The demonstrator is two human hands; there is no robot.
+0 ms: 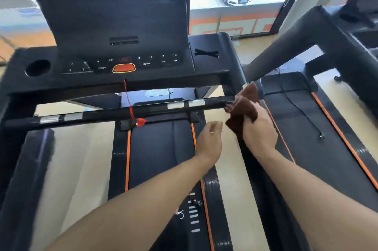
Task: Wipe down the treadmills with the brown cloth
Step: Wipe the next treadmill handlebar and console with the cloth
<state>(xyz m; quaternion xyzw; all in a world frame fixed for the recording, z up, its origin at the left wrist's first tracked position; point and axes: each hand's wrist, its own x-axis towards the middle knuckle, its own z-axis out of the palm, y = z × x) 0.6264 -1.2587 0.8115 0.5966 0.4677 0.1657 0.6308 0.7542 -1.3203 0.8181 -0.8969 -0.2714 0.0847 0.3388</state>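
Gripping the brown cloth point(243, 111), right hand point(258, 130) wipes the handlebar point(114, 112); left hand point(209, 140) loosely curled, empty.

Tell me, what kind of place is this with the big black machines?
Most likely a gym. Two treadmills stand side by side: the near one's console has a red stop button, and a second treadmill sits to the right. The right hand holds a brown cloth against the handlebar.

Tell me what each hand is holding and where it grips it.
The right hand grips the brown cloth by its lower bunched part, against the handlebar. The left hand holds nothing.
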